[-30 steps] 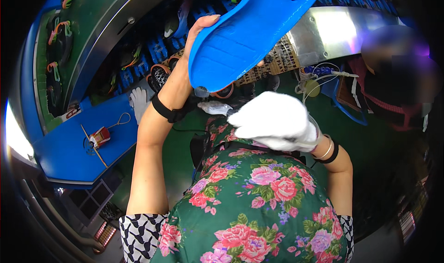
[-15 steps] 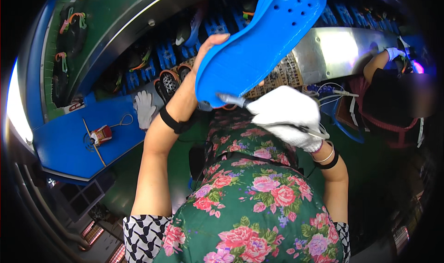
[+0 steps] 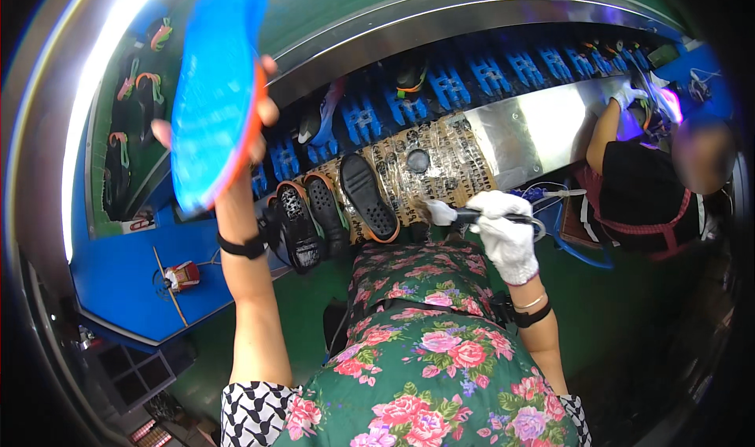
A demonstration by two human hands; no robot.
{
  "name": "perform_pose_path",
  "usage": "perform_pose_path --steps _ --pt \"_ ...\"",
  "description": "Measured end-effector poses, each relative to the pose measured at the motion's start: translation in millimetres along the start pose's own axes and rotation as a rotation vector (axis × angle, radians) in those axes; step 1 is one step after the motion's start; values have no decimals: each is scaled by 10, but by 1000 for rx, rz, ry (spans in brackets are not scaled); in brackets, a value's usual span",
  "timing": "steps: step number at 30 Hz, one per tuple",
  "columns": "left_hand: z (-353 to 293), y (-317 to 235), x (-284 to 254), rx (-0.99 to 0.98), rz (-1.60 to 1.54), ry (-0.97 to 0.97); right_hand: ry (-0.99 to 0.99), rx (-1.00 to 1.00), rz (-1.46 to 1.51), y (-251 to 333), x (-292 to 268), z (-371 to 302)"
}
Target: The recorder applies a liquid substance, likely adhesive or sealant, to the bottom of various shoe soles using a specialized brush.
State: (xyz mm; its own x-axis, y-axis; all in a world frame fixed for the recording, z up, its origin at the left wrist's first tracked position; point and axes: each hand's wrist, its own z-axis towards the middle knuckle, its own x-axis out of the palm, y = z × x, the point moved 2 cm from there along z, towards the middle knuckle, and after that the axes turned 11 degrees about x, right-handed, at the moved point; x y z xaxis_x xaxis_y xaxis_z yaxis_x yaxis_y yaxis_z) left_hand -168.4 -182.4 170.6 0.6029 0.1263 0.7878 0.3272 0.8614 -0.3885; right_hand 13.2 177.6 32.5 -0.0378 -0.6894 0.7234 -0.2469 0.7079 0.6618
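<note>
At far left, raised above the tabletop (image 3: 118,282), the left hand (image 3: 236,125) is gripping a blue sole (image 3: 208,93), fingers closed round its edge. The gloved right hand (image 3: 503,231) is clasping a brush (image 3: 464,213); steadying the sole seems advisable before brushing.
</note>
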Motion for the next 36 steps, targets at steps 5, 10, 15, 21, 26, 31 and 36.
perform_pose_path --steps 5,10,15,21,26,31,36 --pt "40 -643 -802 472 -285 -636 -78 150 -139 -359 -122 134" --pt "-182 -220 -570 462 -47 -666 -114 135 -104 -385 -304 35" --pt "-258 -522 -534 749 715 -870 -176 103 -70 -423 -378 -26" --pt "-601 -442 -550 565 698 -772 -183 109 -60 -460 -394 -4" --pt "-1210 969 -831 -6 665 -928 -236 59 54 -407 -499 -53" --pt "-2616 1885 -1870 -567 1353 -1170 -275 97 42 -428 -404 5" --pt "-2672 2244 -1819 -532 2028 -1012 -255 107 -115 -416 -333 31"
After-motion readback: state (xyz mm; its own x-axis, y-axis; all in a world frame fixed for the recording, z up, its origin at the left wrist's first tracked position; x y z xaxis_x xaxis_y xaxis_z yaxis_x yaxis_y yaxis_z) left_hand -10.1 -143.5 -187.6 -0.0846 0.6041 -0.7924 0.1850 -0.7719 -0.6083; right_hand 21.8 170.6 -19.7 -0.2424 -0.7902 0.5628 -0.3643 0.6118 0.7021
